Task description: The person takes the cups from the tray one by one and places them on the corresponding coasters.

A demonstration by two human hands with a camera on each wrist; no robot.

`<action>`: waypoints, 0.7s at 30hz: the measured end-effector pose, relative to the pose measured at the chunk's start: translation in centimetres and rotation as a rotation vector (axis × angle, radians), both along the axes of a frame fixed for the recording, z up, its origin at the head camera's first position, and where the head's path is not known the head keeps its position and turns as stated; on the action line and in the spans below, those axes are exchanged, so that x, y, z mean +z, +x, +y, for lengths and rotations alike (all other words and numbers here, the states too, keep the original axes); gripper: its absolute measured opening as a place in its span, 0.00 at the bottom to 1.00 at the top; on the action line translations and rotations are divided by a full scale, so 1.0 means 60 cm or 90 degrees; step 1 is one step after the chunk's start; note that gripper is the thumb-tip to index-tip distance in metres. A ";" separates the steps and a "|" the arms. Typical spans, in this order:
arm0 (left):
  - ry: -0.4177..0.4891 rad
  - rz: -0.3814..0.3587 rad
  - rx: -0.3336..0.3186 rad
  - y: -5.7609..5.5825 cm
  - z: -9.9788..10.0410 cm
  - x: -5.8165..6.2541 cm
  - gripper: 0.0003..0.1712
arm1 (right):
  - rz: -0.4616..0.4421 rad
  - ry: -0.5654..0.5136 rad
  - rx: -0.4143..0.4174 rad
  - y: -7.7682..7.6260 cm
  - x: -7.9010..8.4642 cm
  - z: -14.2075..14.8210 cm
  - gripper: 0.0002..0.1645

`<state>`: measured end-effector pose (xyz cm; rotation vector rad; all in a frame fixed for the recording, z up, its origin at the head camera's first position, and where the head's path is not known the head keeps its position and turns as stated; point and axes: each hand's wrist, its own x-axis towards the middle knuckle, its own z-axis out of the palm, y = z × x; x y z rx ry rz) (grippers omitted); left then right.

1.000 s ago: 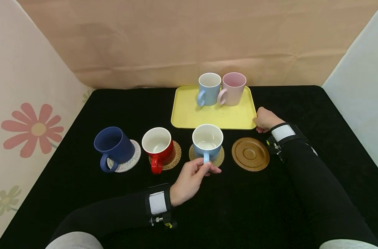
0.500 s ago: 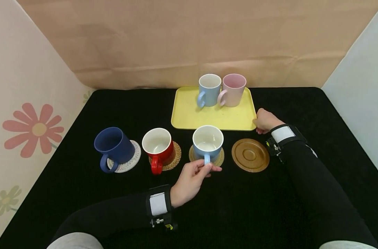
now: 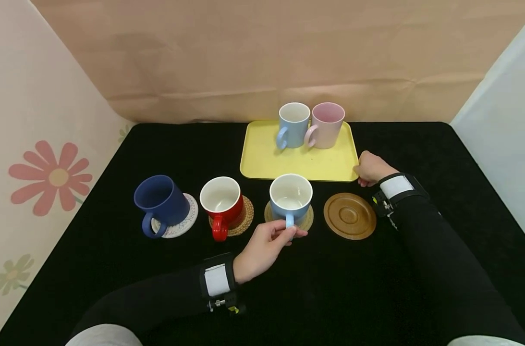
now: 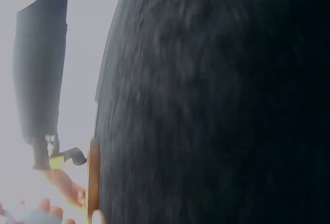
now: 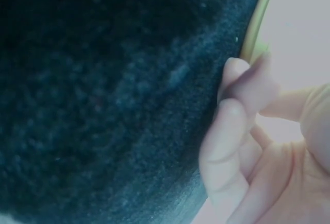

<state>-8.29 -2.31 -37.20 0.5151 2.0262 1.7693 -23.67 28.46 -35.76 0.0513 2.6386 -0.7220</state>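
Observation:
My left hand [image 3: 264,247] pinches the handle of a light blue mug [image 3: 291,204] with a white inside, in the head view. That mug stands upright on a round straw-coloured coaster [image 3: 307,222], partly hidden under it. At the yellow tray's [image 3: 262,161] near right corner, my right hand [image 3: 372,168] holds the rim with curled fingers. The right wrist view shows the fingers [image 5: 224,136] beside the tray's edge [image 5: 258,20]. A second light blue mug [image 3: 294,129] and a pink mug [image 3: 329,129] stand upright on the tray, towards its back.
A brown wooden saucer [image 3: 350,216] lies right of the left hand. To the left, a red mug [image 3: 229,211] sits on a woven coaster [image 3: 246,218], and a dark blue mug [image 3: 169,206] on a white coaster [image 3: 189,222]. Brown paper [image 3: 245,57] hangs behind the black table.

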 end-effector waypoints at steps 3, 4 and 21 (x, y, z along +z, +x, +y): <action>-0.027 0.004 -0.002 -0.008 -0.016 0.002 0.14 | 0.008 -0.002 0.005 -0.002 0.001 -0.001 0.09; -0.036 0.002 0.003 -0.008 -0.022 0.002 0.13 | 0.008 -0.003 0.006 -0.003 0.002 0.000 0.09; -0.148 0.193 -0.145 -0.010 -0.058 0.012 0.03 | 0.020 0.069 0.073 0.013 0.012 0.020 0.16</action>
